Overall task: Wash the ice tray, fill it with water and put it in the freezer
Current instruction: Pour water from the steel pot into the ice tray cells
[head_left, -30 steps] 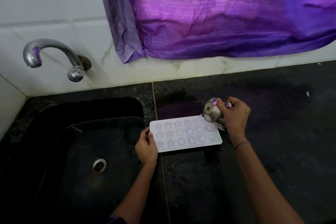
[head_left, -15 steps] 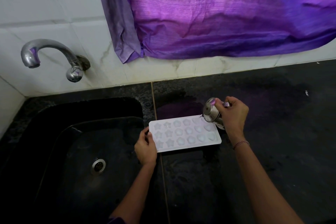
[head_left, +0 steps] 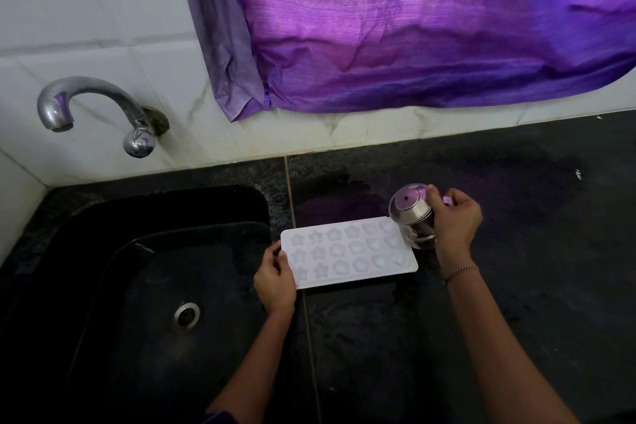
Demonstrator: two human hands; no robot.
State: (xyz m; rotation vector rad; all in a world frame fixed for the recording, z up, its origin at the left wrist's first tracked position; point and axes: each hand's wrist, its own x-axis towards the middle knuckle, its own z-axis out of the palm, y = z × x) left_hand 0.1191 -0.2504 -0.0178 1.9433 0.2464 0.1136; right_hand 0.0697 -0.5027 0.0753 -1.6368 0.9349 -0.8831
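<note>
One purple curtain [head_left: 430,31] hangs over the white tiled wall. Below it runs one dark stone worktop [head_left: 533,251], bare and roomy to the right, with a wet patch behind the tray. One black sink [head_left: 103,268] fills the left, with one drain [head_left: 186,316] in its floor and one metal tap [head_left: 93,110] above on the wall. One white ice tray [head_left: 347,251] lies flat on the worktop, its left end just at the sink's edge; it has three rows of shaped cavities. The left hand [head_left: 275,280] pinches the tray's left end. The right hand [head_left: 454,220] is closed around one small steel cup [head_left: 411,213], tilted over the tray's far right corner.
</note>
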